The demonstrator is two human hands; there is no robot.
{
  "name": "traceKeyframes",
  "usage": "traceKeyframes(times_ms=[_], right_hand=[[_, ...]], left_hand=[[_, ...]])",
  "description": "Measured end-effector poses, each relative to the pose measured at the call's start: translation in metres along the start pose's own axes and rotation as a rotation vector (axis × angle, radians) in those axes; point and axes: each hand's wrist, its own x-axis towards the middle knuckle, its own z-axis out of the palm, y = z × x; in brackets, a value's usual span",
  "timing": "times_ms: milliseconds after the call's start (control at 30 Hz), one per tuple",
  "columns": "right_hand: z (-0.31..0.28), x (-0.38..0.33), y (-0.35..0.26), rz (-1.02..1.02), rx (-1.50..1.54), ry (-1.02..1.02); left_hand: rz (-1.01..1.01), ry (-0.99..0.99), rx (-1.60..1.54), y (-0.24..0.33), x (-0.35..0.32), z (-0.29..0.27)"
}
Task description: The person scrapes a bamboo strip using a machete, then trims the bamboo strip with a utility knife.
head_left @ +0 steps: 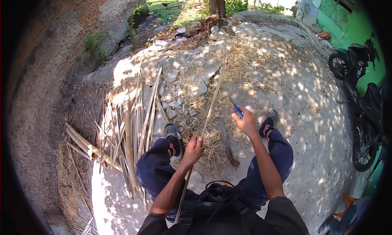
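L hand (pixel 192 151) curled round strip (pixel 211 106); R hand (pixel 246 122) fwd w/ blue-handled knife (pixel 237 111).

We can read no words or numbers here. We see reddish marks (pixel 172 147) on the dark footwear (pixel 174 137), too small to make out.

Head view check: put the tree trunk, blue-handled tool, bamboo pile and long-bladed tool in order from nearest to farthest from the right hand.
1. Blue-handled tool: held in the right hand.
2. Long-bladed tool: lying just to the left, lower down.
3. Bamboo pile: well off to the left.
4. Tree trunk: far ahead, at the view's top.
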Motion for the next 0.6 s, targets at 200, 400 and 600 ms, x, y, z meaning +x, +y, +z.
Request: traceKeyframes(times_ms=[200,400,600], right_hand=[[-0.006,0.002,-0.081,0.138,0.137,-0.243],[-0.002,0.009,-0.069,0.183,0.400,-0.107],[-0.101,0.067,-0.149,0.121,0.797,-0.018]], left_hand=[[-0.005,0.000,-0.042,0.008,-0.002,-0.002],[0.048,-0.027,-0.012,-0.001,0.008,0.006],[0.112,0.061,0.109,-0.011,0.012,0.000]])
